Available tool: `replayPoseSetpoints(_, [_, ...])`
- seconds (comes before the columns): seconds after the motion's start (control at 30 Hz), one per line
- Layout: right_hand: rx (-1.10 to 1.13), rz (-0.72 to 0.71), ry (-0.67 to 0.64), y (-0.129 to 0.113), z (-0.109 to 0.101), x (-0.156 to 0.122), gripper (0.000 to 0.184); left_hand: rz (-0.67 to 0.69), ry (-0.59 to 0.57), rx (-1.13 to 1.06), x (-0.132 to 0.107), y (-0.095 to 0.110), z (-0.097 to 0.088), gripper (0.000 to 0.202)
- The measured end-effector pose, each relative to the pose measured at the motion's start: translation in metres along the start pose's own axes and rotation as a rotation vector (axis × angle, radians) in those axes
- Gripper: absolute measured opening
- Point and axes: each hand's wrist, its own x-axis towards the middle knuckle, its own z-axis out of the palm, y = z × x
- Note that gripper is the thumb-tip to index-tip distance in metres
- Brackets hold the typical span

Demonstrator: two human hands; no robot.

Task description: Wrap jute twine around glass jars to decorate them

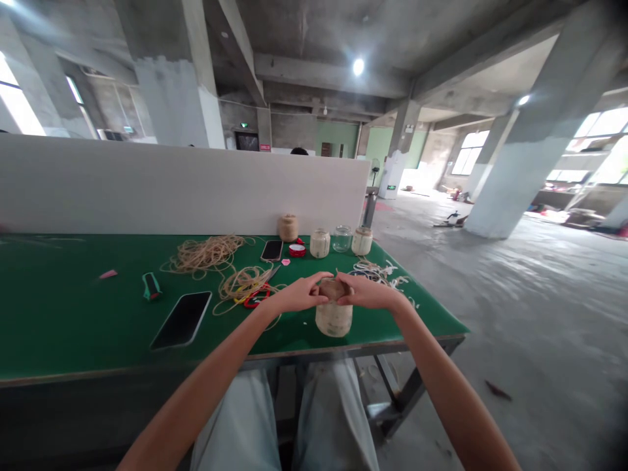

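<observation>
A glass jar (334,322) with a cloudy, cream-coloured coating stands upright near the table's front edge. Brown material, which looks like twine, is at its top, partly covered by fingers. My left hand (307,292) curls around the left side of the jar's top, thumb towards me. From the right, my right hand (362,292) closes on the same top, its fingertips near the left ones. Left of the jar lies a loose tangle of twine (240,282) over scissors with red and yellow handles (256,298).
Behind stand two coated jars (320,243) (362,241), a clear jar (342,239) and a twine spool (288,227). Red tape (297,250), two phones (181,319) (271,250), a green cutter (151,286), a twine heap (209,253) and scraps (380,271) lie around. A white partition (186,190) borders the table.
</observation>
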Motion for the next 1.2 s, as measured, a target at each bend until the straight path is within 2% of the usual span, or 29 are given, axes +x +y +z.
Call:
replayPoseSetpoints(0.33, [0.069, -0.067, -0.063, 0.015, -0.004, -0.006, 0.024, -0.009, -0.008, 0.005, 0.002, -0.012, -0.001, 0.051])
replayPoseSetpoints(0.57, [-0.015, 0.020, -0.018, 0.005, -0.003, -0.004, 0.035, -0.047, 0.076, 0.088, 0.005, -0.001, 0.007, 0.050])
replayPoseSetpoints(0.77, [-0.072, 0.062, 0.034, -0.006, 0.001, -0.001, 0.024, -0.077, 0.090, 0.107, 0.005, 0.011, 0.010, 0.048])
replayPoseSetpoints(1.0, [-0.036, -0.007, -0.015, 0.001, -0.006, -0.007, 0.027, -0.024, -0.030, 0.018, 0.007, -0.011, 0.006, 0.055])
replayPoseSetpoints(1.1, [0.007, -0.026, -0.042, 0.007, -0.006, -0.007, 0.027, -0.017, -0.049, -0.014, 0.009, -0.019, 0.007, 0.056])
replayPoseSetpoints(1.2, [0.040, -0.036, -0.041, 0.010, -0.006, -0.008, 0.027, -0.014, -0.042, -0.023, 0.009, -0.018, 0.008, 0.053])
